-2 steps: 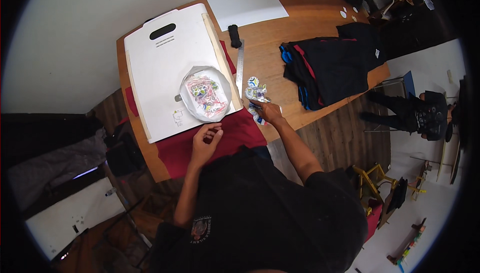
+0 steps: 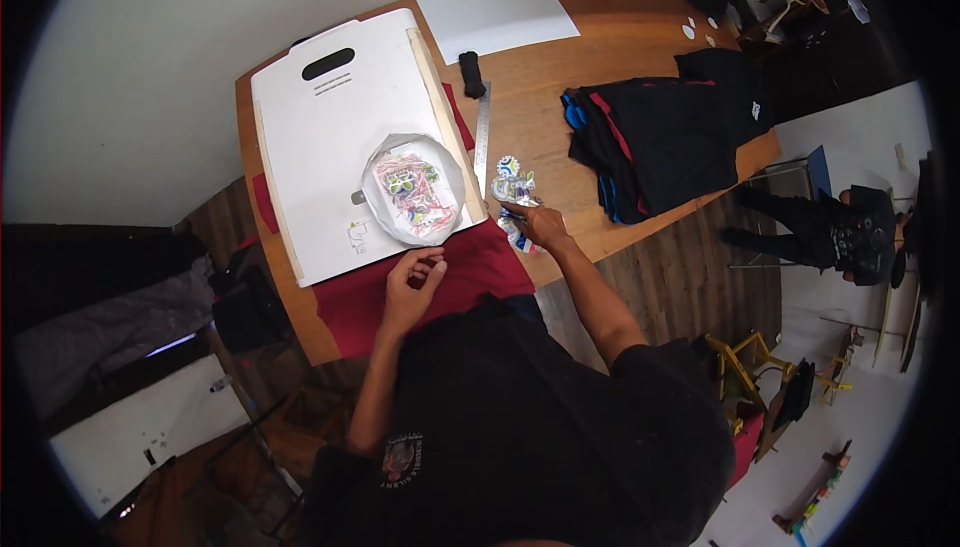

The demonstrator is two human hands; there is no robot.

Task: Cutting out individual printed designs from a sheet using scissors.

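Note:
My right hand (image 2: 541,228) reaches over a small heap of colourful printed cut-outs (image 2: 512,185), forefinger stretched out and touching them. Some of these pieces lie partly hidden beneath the palm. My left hand (image 2: 410,285) rests with loosely bent fingers and nothing visible in it, just below the rim of a round whitish container (image 2: 375,217). Pink-and-white printed pieces and green-and-blue ones (image 2: 412,187) fill the container, which sits on a large white board (image 2: 310,157). Dark red cloth (image 2: 470,269) spreads under the board and beneath my left hand.
A metal ruler (image 2: 482,137) and a black rolled item (image 2: 470,75) lie beside the board. White sheet (image 2: 500,12) covers the far table edge. Folded black garments (image 2: 670,142) are stacked at right. Another person (image 2: 860,232) is beyond the table; a yellow-framed stool (image 2: 740,362) stands lower right.
The whole view has shifted very slightly. Both hands keep nearly the same places, the right one still at the cut-outs.

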